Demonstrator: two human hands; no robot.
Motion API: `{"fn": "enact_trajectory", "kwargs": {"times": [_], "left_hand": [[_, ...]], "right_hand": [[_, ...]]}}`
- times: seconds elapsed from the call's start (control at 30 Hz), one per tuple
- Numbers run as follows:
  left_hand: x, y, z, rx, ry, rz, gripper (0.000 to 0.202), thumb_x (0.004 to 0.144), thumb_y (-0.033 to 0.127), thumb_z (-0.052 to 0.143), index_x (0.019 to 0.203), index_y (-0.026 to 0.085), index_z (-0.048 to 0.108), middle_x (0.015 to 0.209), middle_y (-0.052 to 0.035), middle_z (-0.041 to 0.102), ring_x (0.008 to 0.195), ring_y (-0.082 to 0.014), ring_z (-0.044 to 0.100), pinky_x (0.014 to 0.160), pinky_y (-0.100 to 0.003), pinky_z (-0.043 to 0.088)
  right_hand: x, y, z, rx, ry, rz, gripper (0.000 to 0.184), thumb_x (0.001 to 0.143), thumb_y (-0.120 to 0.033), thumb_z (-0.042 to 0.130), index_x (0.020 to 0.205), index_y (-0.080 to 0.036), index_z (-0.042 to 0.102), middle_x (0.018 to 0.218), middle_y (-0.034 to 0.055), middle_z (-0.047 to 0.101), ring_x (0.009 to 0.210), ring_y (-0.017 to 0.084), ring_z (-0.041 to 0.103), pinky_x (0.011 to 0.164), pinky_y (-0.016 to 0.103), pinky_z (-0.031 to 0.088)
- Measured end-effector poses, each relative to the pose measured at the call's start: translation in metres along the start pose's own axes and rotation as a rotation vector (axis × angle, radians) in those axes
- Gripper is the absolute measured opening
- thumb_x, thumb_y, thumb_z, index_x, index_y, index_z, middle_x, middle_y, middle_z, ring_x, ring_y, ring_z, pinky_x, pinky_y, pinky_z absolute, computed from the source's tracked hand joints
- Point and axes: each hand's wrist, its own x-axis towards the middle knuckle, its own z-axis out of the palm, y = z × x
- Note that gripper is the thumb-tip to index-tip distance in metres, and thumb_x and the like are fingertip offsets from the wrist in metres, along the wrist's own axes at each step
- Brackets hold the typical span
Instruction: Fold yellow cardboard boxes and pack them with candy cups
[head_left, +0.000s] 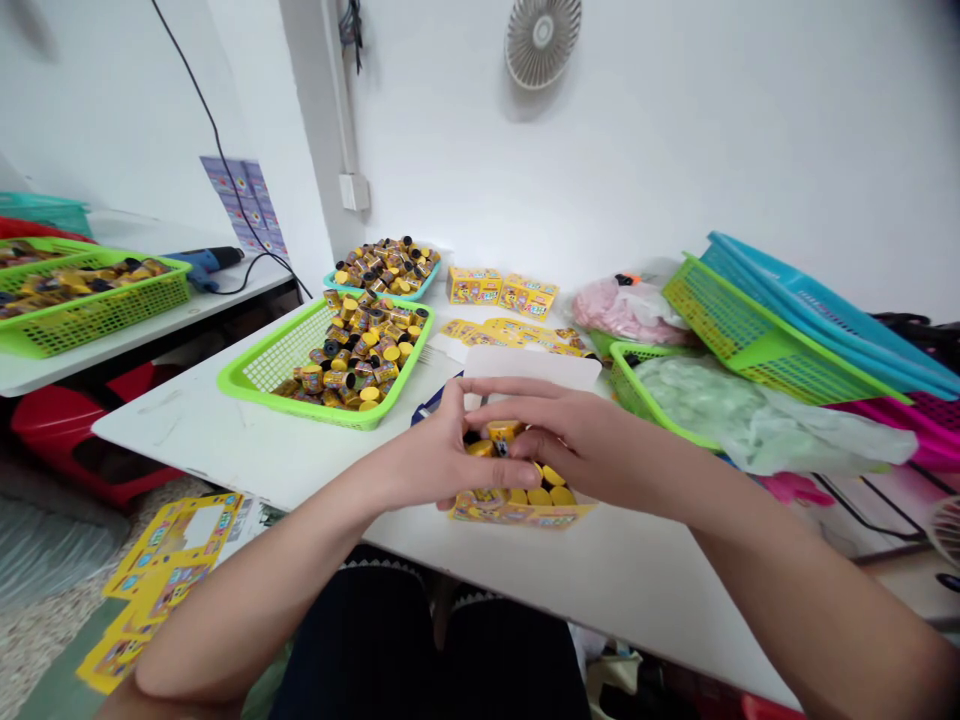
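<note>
An open yellow printed carton (517, 514) stands at the front of the white table, filled with small yellow-capped jars (540, 496). My left hand (442, 450) wraps round the carton's left side, its thumb stretched across the jars. From the right, my right hand (574, 425) arches over the carton, fingers curled about a small jar (504, 433) with a brownish-yellow label. Its fingertips reach toward my left hand, and they partly hide the jars. Behind the hands rises the carton's white flap (536, 367).
Left of the carton, a green basket (251, 375) holds many jars; a blue basket (431, 283) of jars stands behind it. Closed cartons (474, 286) and flat yellow card pieces (517, 333) lie at the back. Stacked baskets (780, 330) and a plastic bag (750, 410) crowd the right.
</note>
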Motion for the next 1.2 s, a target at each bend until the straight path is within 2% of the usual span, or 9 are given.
{"fn": "enact_trajectory", "kwargs": {"times": [0.13, 0.23, 0.33, 0.5, 0.6, 0.73, 0.97, 1.1, 1.2], "left_hand": [[0.013, 0.004, -0.008, -0.032, 0.021, 0.053, 0.107, 0.063, 0.051, 0.082, 0.138, 0.027, 0.010, 0.086, -0.0007, 0.063, 0.053, -0.0099, 0.053, 0.036, -0.017, 0.038], [0.022, 0.003, -0.010, -0.169, 0.050, 0.128, 0.105, 0.066, 0.050, 0.081, 0.139, 0.027, 0.009, 0.107, -0.0074, 0.060, 0.060, -0.0111, 0.058, 0.036, -0.016, 0.039], [0.029, -0.001, -0.006, -0.222, 0.108, 0.197, 0.095, 0.071, 0.057, 0.075, 0.135, 0.026, 0.012, 0.109, -0.0058, 0.056, 0.060, -0.0090, 0.055, 0.038, -0.017, 0.039], [0.038, -0.011, 0.009, -0.276, 0.353, 0.288, 0.056, 0.090, 0.070, 0.033, 0.120, 0.024, 0.027, 0.097, -0.0016, 0.057, 0.071, -0.0107, 0.058, 0.064, -0.023, 0.048], [0.041, -0.016, 0.016, -0.288, 0.532, 0.296, 0.051, 0.092, 0.069, 0.030, 0.117, 0.025, 0.028, 0.096, -0.0007, 0.058, 0.068, -0.0110, 0.057, 0.065, -0.024, 0.046], [0.042, -0.013, 0.017, -0.290, 0.604, 0.297, 0.045, 0.093, 0.066, 0.031, 0.111, 0.025, 0.031, 0.101, -0.0013, 0.057, 0.068, -0.0106, 0.057, 0.066, -0.024, 0.047], [0.050, -0.001, 0.021, -0.427, 0.834, 0.514, 0.030, 0.100, 0.055, 0.019, 0.105, 0.027, 0.029, 0.109, -0.0026, 0.045, 0.067, -0.0081, 0.056, 0.066, -0.025, 0.052], [0.037, -0.002, 0.017, -0.441, 0.876, 0.632, 0.019, 0.099, 0.043, 0.038, 0.104, 0.029, 0.028, 0.114, -0.0022, 0.042, 0.071, -0.0081, 0.056, 0.057, -0.022, 0.051], [0.018, -0.011, 0.009, -0.396, 0.798, 0.686, 0.030, 0.091, 0.027, 0.057, 0.104, 0.030, 0.031, 0.115, -0.0013, 0.043, 0.069, -0.0077, 0.056, 0.044, -0.016, 0.043]], "right_hand": [[-0.004, 0.001, 0.013, -0.050, 0.069, -0.023, 0.054, 0.089, -0.003, 0.042, 0.137, -0.025, 0.052, 0.141, 0.0056, 0.056, 0.132, 0.018, 0.050, 0.106, 0.038, 0.046], [-0.004, 0.003, 0.018, -0.021, 0.196, -0.017, 0.042, 0.089, -0.006, 0.048, 0.126, -0.022, 0.061, 0.134, 0.0060, 0.062, 0.127, 0.019, 0.055, 0.105, 0.035, 0.046], [-0.005, 0.006, 0.021, 0.030, 0.287, 0.025, 0.034, 0.085, -0.006, 0.054, 0.113, -0.022, 0.065, 0.118, 0.0035, 0.070, 0.111, 0.018, 0.064, 0.096, 0.032, 0.051], [-0.009, 0.003, 0.030, 0.146, 0.325, 0.130, 0.027, 0.085, -0.014, 0.058, 0.111, -0.021, 0.064, 0.113, 0.0044, 0.072, 0.104, 0.018, 0.067, 0.092, 0.033, 0.052], [-0.012, -0.004, 0.040, 0.116, 0.331, 0.112, 0.036, 0.086, -0.013, 0.055, 0.121, -0.019, 0.059, 0.122, 0.0077, 0.068, 0.112, 0.019, 0.063, 0.096, 0.035, 0.051], [-0.014, -0.006, 0.049, 0.030, 0.363, 0.075, 0.044, 0.088, -0.011, 0.053, 0.130, -0.022, 0.054, 0.128, 0.0081, 0.065, 0.119, 0.021, 0.058, 0.101, 0.041, 0.048], [-0.009, -0.004, 0.055, 0.060, 0.453, 0.038, 0.050, 0.088, -0.004, 0.047, 0.133, -0.025, 0.052, 0.128, 0.0066, 0.063, 0.121, 0.020, 0.055, 0.103, 0.041, 0.046], [-0.016, 0.006, 0.041, -0.013, 0.425, 0.109, 0.045, 0.087, -0.005, 0.048, 0.126, -0.025, 0.059, 0.121, 0.0085, 0.060, 0.114, 0.020, 0.058, 0.097, 0.037, 0.049], [-0.021, 0.028, 0.034, -0.134, 0.252, 0.312, 0.041, 0.084, -0.005, 0.054, 0.117, -0.025, 0.067, 0.116, 0.0103, 0.057, 0.104, 0.022, 0.062, 0.091, 0.038, 0.052]]}}
